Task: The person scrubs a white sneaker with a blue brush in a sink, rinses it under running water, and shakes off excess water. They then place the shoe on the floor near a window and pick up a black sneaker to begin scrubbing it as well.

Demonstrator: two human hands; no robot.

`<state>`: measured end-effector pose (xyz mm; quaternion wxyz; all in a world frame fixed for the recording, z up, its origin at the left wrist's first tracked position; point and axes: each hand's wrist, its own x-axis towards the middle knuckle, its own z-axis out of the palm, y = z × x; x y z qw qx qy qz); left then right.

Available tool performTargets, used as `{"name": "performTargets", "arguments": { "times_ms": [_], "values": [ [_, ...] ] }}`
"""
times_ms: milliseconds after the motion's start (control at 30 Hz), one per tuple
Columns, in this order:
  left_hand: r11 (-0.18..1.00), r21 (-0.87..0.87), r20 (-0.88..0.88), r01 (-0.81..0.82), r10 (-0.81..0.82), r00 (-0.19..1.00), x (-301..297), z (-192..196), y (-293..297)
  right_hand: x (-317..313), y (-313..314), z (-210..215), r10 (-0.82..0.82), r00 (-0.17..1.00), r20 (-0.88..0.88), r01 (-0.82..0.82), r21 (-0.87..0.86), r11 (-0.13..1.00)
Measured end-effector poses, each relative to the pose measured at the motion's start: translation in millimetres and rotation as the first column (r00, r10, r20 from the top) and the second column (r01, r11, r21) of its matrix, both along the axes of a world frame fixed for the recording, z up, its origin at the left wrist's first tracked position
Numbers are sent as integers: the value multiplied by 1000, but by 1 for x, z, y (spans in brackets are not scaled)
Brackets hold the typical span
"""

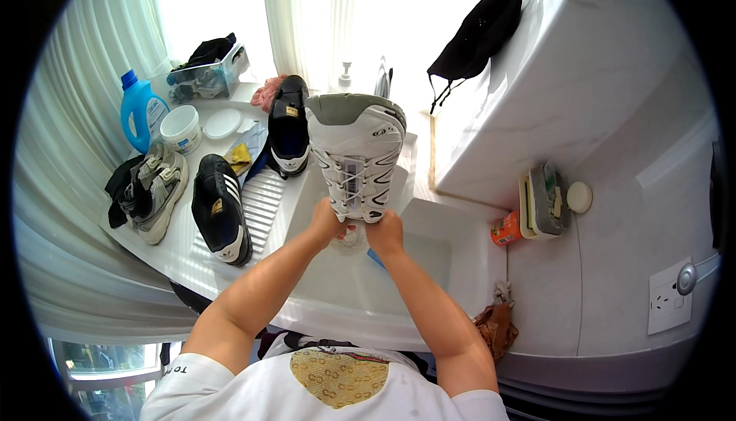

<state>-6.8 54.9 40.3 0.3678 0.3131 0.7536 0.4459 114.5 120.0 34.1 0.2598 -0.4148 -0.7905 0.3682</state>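
A white lace-up sneaker (356, 149) with a grey toe is held up over the white sink (468, 256), toe pointing away from me. My left hand (328, 220) is closed on the left of its heel end, and my right hand (386, 233) grips the right of it. Below them in the basin lies a round whitish thing with red on it (350, 242), partly hidden by my hands. A blue object (376, 258) shows in part beside my right wrist. Left of the sneaker is a black shoe (289, 126) with a white heel.
Another black shoe (221, 210) stands on the ribbed counter, beside grey sneakers (156, 191). Behind are a blue bottle (140, 111), a white tub (182, 129) and a clear bin (207, 76). At right, an orange can (505, 229) sits near a brush holder (543, 203). A black pouch (479, 34) hangs above.
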Motion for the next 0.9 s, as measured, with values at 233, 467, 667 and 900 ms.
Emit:
{"name": "performTargets", "arguments": {
  "times_ms": [233,467,667,900],
  "values": [
    [810,562,-303,168,13,953,-27,-83,2,-18,-7,21,-31,993,-116,34,31,999],
    [860,511,-425,15,237,873,-4,-16,17,-38,5,-66,-40,905,-423,47,6,999],
    [802,596,-417,42,265,869,-8,-32,12,-31,-9,-38,-84,896,-436,-12,-212,977],
    [809,582,-421,79,217,881,3,-16,15,-34,10,-56,-144,838,-526,37,-209,977]
  ]
}}
